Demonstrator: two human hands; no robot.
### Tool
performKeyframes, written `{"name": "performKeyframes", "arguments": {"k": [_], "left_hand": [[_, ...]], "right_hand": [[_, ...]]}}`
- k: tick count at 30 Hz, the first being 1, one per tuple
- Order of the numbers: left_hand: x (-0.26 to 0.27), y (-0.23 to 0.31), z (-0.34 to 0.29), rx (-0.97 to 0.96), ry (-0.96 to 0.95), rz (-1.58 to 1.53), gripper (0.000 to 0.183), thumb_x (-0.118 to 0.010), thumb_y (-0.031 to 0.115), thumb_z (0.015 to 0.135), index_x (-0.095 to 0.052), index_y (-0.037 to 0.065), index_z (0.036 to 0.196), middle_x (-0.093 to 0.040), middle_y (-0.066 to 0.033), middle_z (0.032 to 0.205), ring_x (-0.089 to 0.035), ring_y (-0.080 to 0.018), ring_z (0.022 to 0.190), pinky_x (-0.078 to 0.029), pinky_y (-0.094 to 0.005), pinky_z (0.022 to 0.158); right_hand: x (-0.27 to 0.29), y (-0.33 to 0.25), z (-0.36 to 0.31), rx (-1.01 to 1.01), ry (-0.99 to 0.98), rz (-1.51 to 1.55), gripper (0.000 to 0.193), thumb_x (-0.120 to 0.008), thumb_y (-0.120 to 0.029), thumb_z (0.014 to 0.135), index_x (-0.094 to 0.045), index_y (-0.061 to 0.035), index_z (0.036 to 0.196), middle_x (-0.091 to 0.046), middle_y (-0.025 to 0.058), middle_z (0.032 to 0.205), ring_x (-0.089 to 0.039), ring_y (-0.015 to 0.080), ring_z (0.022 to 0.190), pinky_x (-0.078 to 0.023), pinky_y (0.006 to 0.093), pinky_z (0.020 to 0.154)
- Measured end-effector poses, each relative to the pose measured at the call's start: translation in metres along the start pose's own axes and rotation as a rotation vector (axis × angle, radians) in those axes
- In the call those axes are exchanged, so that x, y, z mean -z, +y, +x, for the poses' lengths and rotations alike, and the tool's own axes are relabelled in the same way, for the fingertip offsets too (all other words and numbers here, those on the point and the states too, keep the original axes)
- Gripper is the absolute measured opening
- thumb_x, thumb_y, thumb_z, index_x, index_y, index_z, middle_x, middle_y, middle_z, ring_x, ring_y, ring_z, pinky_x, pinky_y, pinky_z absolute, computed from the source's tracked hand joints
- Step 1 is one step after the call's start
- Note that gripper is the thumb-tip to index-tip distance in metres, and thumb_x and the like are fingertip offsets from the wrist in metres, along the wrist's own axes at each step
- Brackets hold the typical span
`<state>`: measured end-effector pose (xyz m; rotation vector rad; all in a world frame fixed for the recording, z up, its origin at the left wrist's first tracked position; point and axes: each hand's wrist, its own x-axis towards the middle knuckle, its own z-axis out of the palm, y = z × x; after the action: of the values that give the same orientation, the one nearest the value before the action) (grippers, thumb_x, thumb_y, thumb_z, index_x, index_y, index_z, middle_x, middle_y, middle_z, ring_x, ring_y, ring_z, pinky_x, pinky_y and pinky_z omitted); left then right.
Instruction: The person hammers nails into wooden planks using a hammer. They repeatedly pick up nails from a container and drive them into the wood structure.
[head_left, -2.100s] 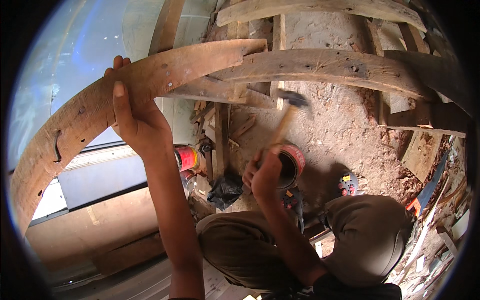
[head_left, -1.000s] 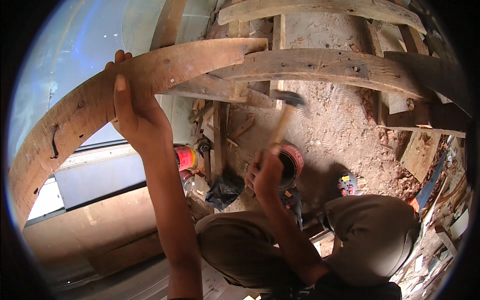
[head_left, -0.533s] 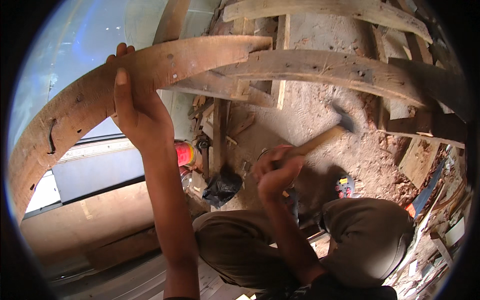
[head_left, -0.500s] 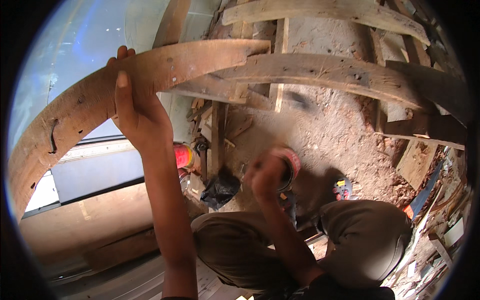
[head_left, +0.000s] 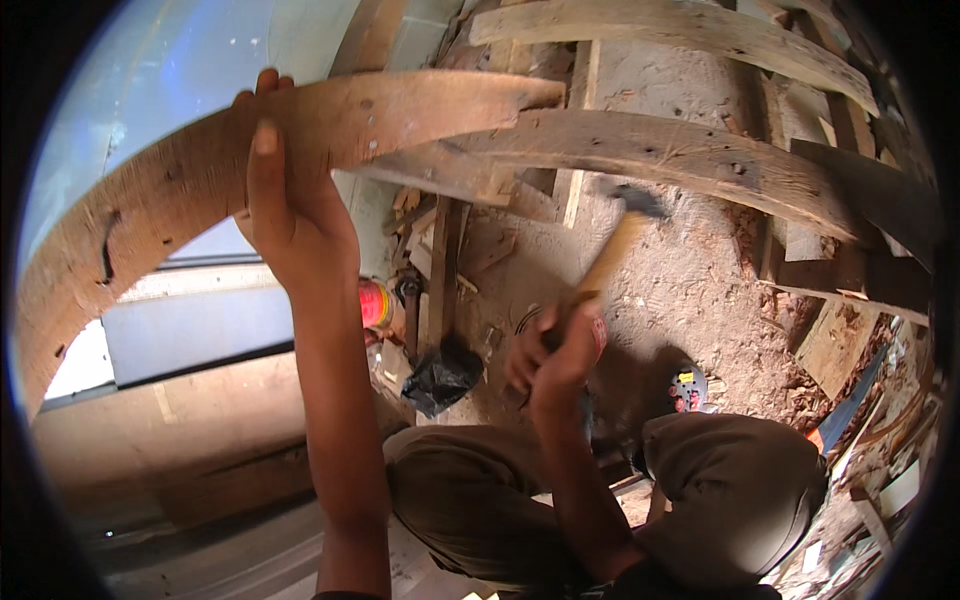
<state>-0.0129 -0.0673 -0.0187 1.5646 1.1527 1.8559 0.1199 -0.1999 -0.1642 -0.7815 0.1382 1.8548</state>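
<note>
My left hand (head_left: 298, 215) is closed around a curved wooden plank (head_left: 190, 180), with the thumb on its near face and fingertips showing over the upper edge. The plank arcs from the left rim to the upper middle, where its notched end meets a second curved board (head_left: 650, 145). A hammer (head_left: 610, 250) is gripped in my right hand (head_left: 555, 355), over my knees. Its dark head points up and away, just below the second board and apart from it in the picture. Behind the right hand, a round red-rimmed can is mostly hidden.
Another curved board (head_left: 680, 35) lies at the far right among crossed timbers. On the dirt floor are a black plastic bag (head_left: 442, 380) and a red can (head_left: 374, 303). A handsaw (head_left: 850, 400) and wood scraps lie at right; a pale panel (head_left: 180, 80) stands at left.
The hammer, blurred earlier, now shows clearly with its head tilted to the right. My right hand has shifted slightly right and down. My left hand keeps its hold on the plank.
</note>
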Motion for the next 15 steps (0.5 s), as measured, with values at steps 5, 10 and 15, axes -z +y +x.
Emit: {"name": "performKeyframes", "arguments": {"k": [5,10,15], "left_hand": [[-0.008,-0.002,0.003,-0.041,0.003,-0.003,0.059,-0.058,0.022,0.093,-0.033,-0.006,0.139,-0.044,-0.0198,0.139,-0.039,-0.027,0.134,-0.031,-0.0444,0.115],[0.0,-0.003,0.002,-0.043,-0.016,0.028,0.06,-0.058,0.022,0.093,-0.032,-0.006,0.139,-0.044,-0.0198,0.139,-0.04,-0.0273,0.133,-0.032,-0.0444,0.114],[-0.011,-0.001,0.003,-0.028,0.015,0.004,0.06,-0.056,0.023,0.094,-0.031,-0.006,0.14,-0.043,-0.0193,0.14,-0.039,-0.0278,0.133,-0.03,-0.0443,0.115]], "right_hand": [[0.009,0.027,0.018,0.206,0.004,0.017,0.064,-0.031,-0.074,0.092,-0.042,-0.0121,0.081,-0.032,-0.0011,0.052,-0.026,0.0122,0.034,-0.027,0.0291,0.032],[0.03,0.058,0.014,-0.219,-0.065,-0.079,0.063,-0.033,-0.072,0.093,-0.044,-0.0103,0.084,-0.039,0.0028,0.054,-0.035,0.0149,0.034,-0.031,0.0311,0.033],[0.033,0.044,0.053,0.067,-0.663,0.282,0.052,-0.036,-0.058,0.1,-0.046,-0.0089,0.083,-0.038,0.0025,0.049,-0.039,0.0159,0.035,-0.031,0.0319,0.033]]}}
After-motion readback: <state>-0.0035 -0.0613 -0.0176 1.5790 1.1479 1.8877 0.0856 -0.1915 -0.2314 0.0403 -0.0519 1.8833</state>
